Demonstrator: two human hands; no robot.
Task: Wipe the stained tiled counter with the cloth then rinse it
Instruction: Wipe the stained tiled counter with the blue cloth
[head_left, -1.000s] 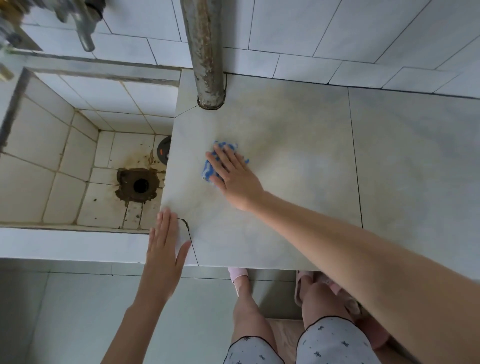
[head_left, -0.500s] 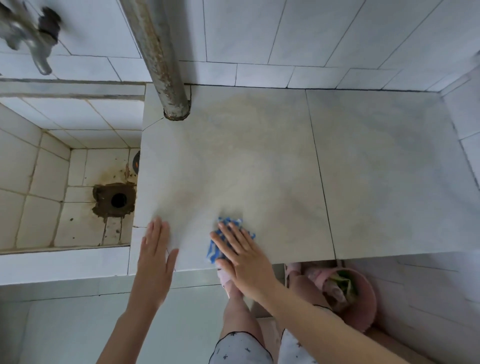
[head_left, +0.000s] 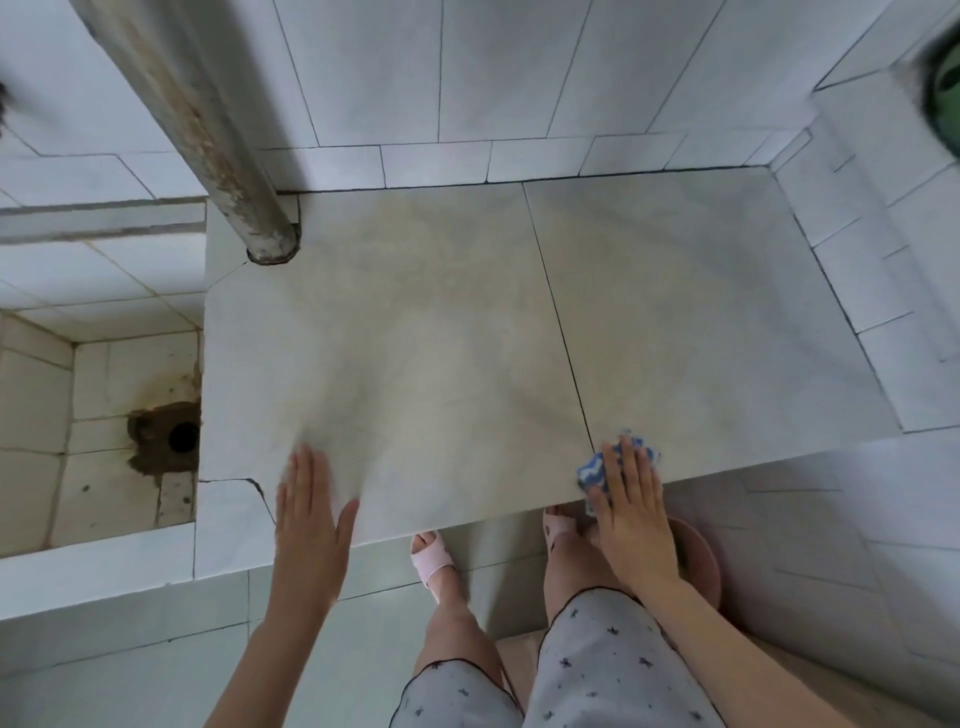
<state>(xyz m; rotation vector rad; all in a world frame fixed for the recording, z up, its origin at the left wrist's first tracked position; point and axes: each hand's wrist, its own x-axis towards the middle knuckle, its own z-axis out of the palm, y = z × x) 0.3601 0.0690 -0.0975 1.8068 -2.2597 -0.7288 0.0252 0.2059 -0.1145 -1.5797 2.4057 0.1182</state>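
The tiled counter fills the middle of the head view, pale with faint yellowish stains. A blue and white cloth lies at the counter's front edge, just right of the tile seam. My right hand presses flat on the cloth with straight fingers, covering most of it. My left hand rests flat on the front edge near the left corner, fingers straight, beside a crack in the tile.
A rusty vertical pipe stands at the counter's back left corner. A tiled sink with a stained drain hole lies to the left. Tiled walls close the back and right. A pink bucket stands on the floor under my right hand.
My right hand has slid the cloth toward the front edge, then right along it past the tile seam. My left hand stays at the front left edge. The view has shifted right.
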